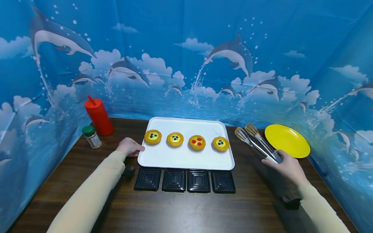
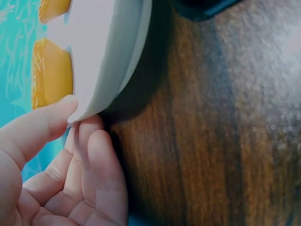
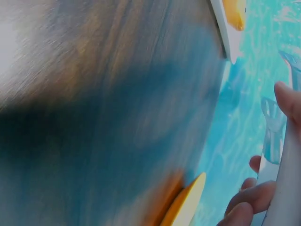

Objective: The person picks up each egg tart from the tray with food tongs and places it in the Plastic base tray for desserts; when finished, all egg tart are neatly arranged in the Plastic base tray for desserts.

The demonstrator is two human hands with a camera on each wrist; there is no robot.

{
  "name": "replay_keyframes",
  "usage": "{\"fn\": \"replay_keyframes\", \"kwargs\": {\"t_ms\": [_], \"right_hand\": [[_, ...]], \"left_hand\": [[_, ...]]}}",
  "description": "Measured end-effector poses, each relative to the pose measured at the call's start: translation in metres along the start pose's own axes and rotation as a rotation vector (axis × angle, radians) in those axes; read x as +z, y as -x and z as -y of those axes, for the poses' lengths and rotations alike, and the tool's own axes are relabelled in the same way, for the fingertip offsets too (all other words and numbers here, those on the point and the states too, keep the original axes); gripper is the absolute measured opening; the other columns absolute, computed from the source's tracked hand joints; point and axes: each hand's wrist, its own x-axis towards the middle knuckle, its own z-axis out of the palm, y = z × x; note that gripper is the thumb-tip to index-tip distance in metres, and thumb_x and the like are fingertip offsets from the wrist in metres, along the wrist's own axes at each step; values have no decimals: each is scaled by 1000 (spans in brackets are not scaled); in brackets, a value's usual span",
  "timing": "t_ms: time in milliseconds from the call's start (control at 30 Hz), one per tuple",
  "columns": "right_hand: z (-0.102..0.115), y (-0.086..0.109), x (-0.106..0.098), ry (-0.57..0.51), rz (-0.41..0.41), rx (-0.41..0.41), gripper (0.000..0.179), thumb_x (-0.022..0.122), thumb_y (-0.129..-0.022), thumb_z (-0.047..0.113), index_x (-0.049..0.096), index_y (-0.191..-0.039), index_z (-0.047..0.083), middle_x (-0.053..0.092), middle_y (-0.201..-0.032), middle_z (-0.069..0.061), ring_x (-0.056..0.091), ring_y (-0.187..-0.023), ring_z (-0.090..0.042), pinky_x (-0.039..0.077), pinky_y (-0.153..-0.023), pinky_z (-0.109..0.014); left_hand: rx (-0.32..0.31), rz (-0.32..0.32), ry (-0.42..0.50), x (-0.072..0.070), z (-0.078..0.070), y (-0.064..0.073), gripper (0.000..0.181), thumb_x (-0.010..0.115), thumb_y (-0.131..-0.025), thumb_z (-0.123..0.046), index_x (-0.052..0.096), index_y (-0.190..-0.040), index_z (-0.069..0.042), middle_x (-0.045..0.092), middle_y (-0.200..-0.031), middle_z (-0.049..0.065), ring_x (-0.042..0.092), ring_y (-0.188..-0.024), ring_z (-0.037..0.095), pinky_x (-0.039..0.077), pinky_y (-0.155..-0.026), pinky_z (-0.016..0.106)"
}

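My left hand (image 1: 128,147) pinches the left edge of a white rectangular tray (image 1: 183,160). In the left wrist view the thumb lies on top of the rim and fingers are underneath, close to a tart (image 2: 54,75). On the tray stand several egg tarts in a row; the one with red pieces (image 1: 197,142) is third from left, the others, such as the rightmost tart (image 1: 220,144), carry dark blue dots. My right hand (image 1: 288,166) grips metal tongs (image 1: 260,145) by the handle end, their two arms apart and slotted heads pointing towards the tray, nothing between them.
A yellow plate (image 1: 287,140) sits at the right, just beyond the tongs. Several black square dishes (image 1: 175,180) line the tray's near side. At the back left stand a red squeeze bottle (image 1: 100,118) and a green-capped shaker (image 1: 92,137). A dolphin-printed curtain (image 1: 180,64) surrounds the table.
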Motion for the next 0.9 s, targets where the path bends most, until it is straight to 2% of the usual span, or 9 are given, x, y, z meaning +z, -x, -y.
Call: {"fn": "replay_keyframes", "kwargs": {"t_ms": [67,133,267,400,600,767,900], "right_hand": [[-2,4,-2,13,24,9,97,62,-77,68,40,-132,-9,52,-121,-32,53,-96,-39,50,-76,-54],[-2,8,-4,20,46,13,95,62,-77,67,42,-131,-7,55,-117,-30,55,-93,-37,51,-74,-52],[-1,14,-4,28,68,9,87,63,-78,65,46,-129,-3,62,-104,-21,55,-82,-27,50,-65,-39],[0,20,-1,21,65,-13,83,64,-78,62,47,-130,-1,63,-101,-17,54,-78,-23,45,-60,-32],[4,20,8,4,82,-47,82,66,-77,62,48,-130,1,62,-100,-14,52,-76,-22,43,-59,-30],[7,17,14,30,96,-74,79,69,-77,59,51,-128,1,62,-93,-10,51,-74,-21,41,-58,-30],[9,14,18,56,102,-64,82,69,-75,60,51,-128,0,61,-90,-9,50,-73,-21,39,-57,-31]], "left_hand": [[6,-4,-2,0,0,0,34,70,-86,-18,63,-108,7,62,-80,9,60,-62,14,53,-62,20],[11,-10,-3,0,1,0,34,70,-86,-18,63,-108,8,62,-80,9,60,-61,14,53,-62,20],[16,-13,-3,0,1,0,35,70,-86,-17,62,-108,8,63,-81,10,61,-62,15,53,-62,20],[18,-7,-6,2,1,1,35,70,-86,-18,62,-109,8,63,-82,10,61,-63,15,53,-63,20],[17,7,-20,1,-1,3,35,70,-86,-19,62,-109,7,63,-83,10,60,-65,16,53,-64,20],[7,15,-35,1,-3,4,35,70,-87,-20,62,-109,6,62,-83,9,60,-67,16,53,-65,21],[6,9,-50,2,-4,5,34,69,-87,-21,63,-108,5,62,-82,9,59,-67,16,52,-64,20]]}}
